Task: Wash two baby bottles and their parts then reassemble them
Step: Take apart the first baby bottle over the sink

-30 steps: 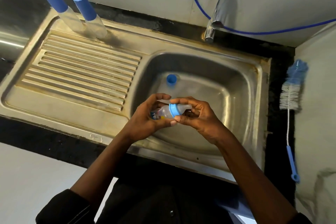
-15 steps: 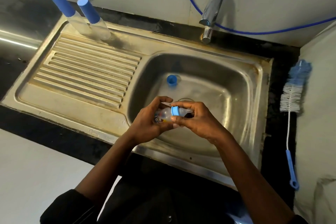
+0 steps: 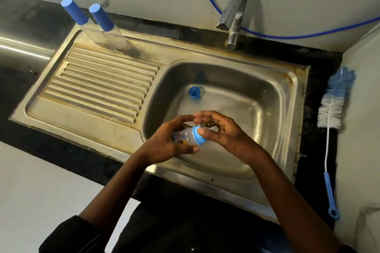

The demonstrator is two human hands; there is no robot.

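Over the sink (image 3: 267, 92) basin, the left hand (image 3: 164, 144) wraps its fingers (image 3: 181, 119) round the baby bottle (image 3: 185, 137), held sideways. The right hand (image 3: 226, 131) sets its thumb on the blue collar (image 3: 197, 136), fingers arched half-open above (blurred; contact unclear). This looks like twisting the collar; the next move needs a firm regrip and a turn.
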